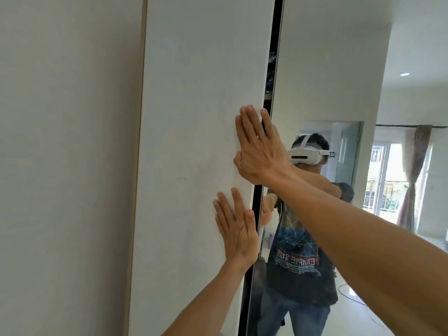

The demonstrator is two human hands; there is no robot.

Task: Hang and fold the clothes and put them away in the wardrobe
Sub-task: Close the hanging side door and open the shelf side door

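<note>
A recessed round ceiling light (404,74) glows at upper right. Below it, a brown patterned curtain (415,175) hangs beside a bright glass window (385,175).

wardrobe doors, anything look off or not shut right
A narrow dark gap remains between the white door and the mirrored door, so the wardrobe is not fully closed. Something dark shows through the gap near the top. Both hands, left hand and right hand, lie flat on the white door's edge.

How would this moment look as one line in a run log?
left hand: flat on white door | right hand: flat, higher | gap: narrow | mirror door: beside
</note>
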